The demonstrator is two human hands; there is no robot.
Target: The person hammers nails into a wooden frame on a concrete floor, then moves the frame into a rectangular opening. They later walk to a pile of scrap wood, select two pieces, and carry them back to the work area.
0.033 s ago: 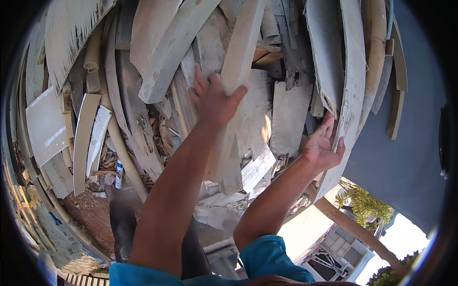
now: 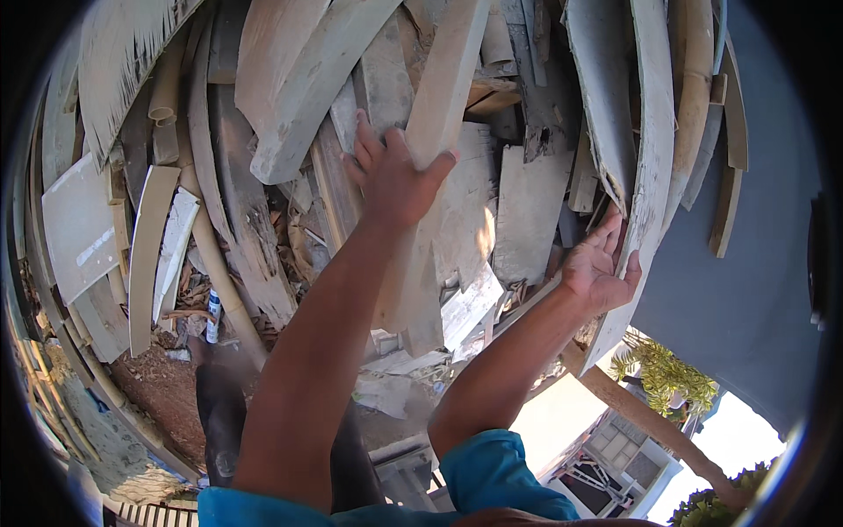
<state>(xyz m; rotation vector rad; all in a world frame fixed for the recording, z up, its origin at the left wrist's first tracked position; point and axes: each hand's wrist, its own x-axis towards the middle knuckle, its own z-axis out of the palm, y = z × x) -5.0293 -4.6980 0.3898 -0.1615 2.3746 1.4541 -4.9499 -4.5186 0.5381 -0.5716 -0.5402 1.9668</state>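
Observation:
My left hand (image 2: 399, 180) straddles a long squared wooden beam (image 2: 448, 79), thumb on its right edge and fingers along its left. The beam slants down from the top middle, its lower part passing behind my forearm. My right hand (image 2: 597, 272), palm turned up, grips the edge of a long weathered pale board (image 2: 652, 132). Its thumb lies on the board's face, while the fingertips reach into the gap behind. Just left of that board hangs a grey, curled sheet (image 2: 601, 88) with a frayed lower end, close to my right fingertips.
Old planks (image 2: 325, 88) and bamboo poles (image 2: 694, 105) crowd the pile. A white panel (image 2: 83, 228) leans at the left. Near my foot lies a blue-and-white tube (image 2: 213, 314). A dark grey surface (image 2: 729, 299) stands at right, with a slanting pole (image 2: 659, 426) below it.
The view has shifted slightly, so the items at left sit a little higher and further left. Both hands keep their places on the beam and the board.

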